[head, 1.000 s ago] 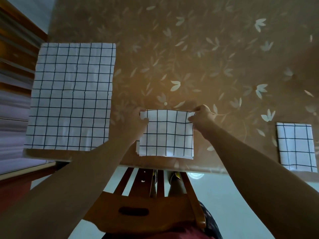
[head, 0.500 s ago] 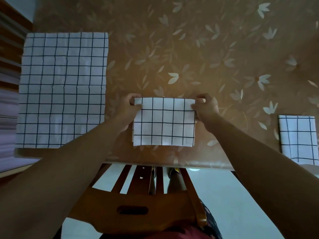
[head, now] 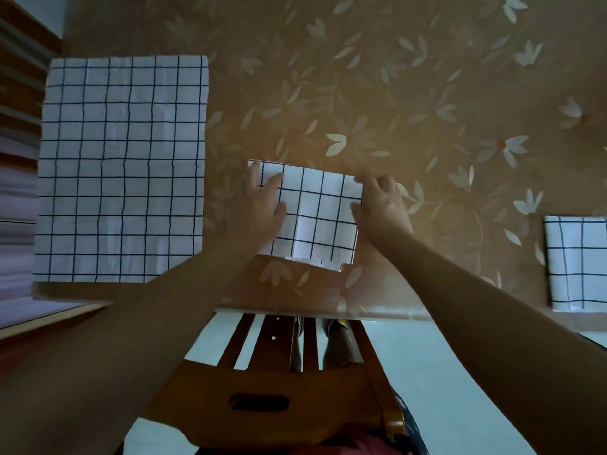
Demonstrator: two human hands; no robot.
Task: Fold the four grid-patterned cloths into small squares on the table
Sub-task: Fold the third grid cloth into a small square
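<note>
A small folded grid-patterned cloth (head: pixel 315 218) lies slightly askew near the front edge of the table (head: pixel 361 93), with layered edges showing along its near side. My left hand (head: pixel 259 215) rests flat on its left part, fingers straight towards the far left corner. My right hand (head: pixel 381 208) grips the cloth's right edge near the far corner, thumb on top. A large unfolded grid cloth (head: pixel 121 165) lies flat at the table's left end. Another folded grid cloth (head: pixel 578 267) sits at the right, partly cut off by the frame.
The table wears a brown covering with pale leaf prints. A wooden chair back (head: pixel 262 399) stands right in front of me below the table edge. Wooden slats run along the far left, and a pale floor shows underneath.
The folded cloth has turned slightly clockwise. My left hand went from pinching the far left corner to lying flat on the cloth. My right hand stays at the right edge.
</note>
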